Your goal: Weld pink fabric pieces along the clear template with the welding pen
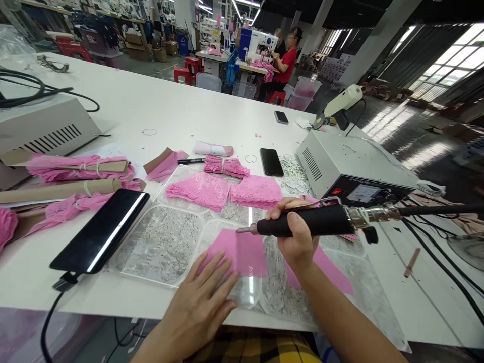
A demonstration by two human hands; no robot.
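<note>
My right hand (297,232) is wrapped round the black handle of an ultrasonic welding gun (321,222), whose metal tip points left. That tip is at the upper edge of a pink fabric piece (251,252) lying on a clear, grey-patterned mat (159,242). With fingers stretched out, my left hand (207,295) rests flat on the fabric's left part. Another pink fabric piece (325,272) lies under my right forearm. Beyond my hands are two stacks of pink lace pieces, a left stack (202,189) and a right stack (257,191), with a tied pink lace bundle (226,166) behind.
A grey control box (355,161) stands at the right, with a hand-held tool (342,103) behind it and black cables beside it. A large phone (102,229), tied pink rolls (83,166) and another box (49,126) occupy the left. A smaller phone (271,162) lies beyond the mat.
</note>
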